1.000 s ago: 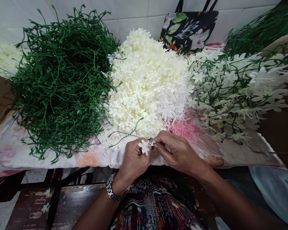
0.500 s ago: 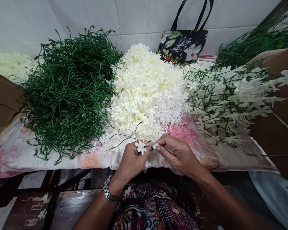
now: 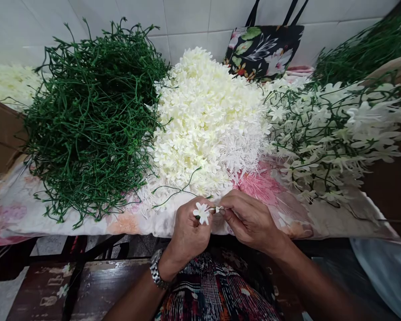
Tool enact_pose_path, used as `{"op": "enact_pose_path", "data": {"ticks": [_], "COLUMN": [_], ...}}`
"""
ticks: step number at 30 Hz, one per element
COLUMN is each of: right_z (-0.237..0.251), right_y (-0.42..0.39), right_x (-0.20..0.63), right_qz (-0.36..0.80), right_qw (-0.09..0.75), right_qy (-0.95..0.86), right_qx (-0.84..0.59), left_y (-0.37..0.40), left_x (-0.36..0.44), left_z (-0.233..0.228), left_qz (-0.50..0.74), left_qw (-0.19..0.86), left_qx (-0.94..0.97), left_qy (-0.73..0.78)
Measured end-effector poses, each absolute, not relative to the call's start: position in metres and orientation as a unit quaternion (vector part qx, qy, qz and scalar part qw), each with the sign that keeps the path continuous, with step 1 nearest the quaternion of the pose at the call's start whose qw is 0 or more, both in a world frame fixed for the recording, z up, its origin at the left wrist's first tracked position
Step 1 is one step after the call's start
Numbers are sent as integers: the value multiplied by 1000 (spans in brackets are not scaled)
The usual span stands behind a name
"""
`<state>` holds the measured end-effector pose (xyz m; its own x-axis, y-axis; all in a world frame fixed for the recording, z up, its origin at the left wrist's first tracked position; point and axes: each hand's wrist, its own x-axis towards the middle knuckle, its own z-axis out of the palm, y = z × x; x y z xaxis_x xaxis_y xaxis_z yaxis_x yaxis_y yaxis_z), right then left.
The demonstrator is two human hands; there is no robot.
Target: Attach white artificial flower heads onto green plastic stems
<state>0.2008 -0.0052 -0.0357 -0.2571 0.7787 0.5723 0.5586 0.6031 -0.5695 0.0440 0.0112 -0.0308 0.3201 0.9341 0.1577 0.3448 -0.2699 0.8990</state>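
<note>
My left hand is closed in a pinch around a green artificial stem, mostly hidden by the fingers. A white artificial flower with open petals shows at the stem's end, against the thumb side. Just right of it, my right hand pinches a small white flower piece between thumb and fingertips, close to the left fingertips. Whether that piece is joined to the stem I cannot tell. Behind the hands, a loose green stem lies on the floral cloth.
A tangled heap of green stems stands on the left. White flower heads are piled in the middle, with thin white stamens beside them. Flowered sprays lie on the right. A floral bag leans against the tiled wall.
Both hands have shifted slightly right and stay close together. The white flower at my left hand has turned a little. The whole view has moved slightly.
</note>
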Motion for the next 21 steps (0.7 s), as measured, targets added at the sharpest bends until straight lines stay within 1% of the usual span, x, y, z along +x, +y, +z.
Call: {"op": "enact_pose_path", "data": {"ticks": [7,13,16,21], "right_z": [-38,-42,-43,-38], "right_y": [-5,-6,-5,-7], "right_x": [198,197,196,199], "right_qz": [106,95,97,126], "right_qw": [435,431,428,449], "right_qy": [-788,-791,-794,-777], "right_qx": [-423,-425,-421,-423], "left_y": [12,13,13,13], "left_x": [44,44,44,41], "left_z": [-30,-32,-33,-32], "left_qz": [387,373,375,400], "left_qw": [399,392,403,449], "left_qx": [705,712,705,667], "left_qy": [440,448,447,439]}}
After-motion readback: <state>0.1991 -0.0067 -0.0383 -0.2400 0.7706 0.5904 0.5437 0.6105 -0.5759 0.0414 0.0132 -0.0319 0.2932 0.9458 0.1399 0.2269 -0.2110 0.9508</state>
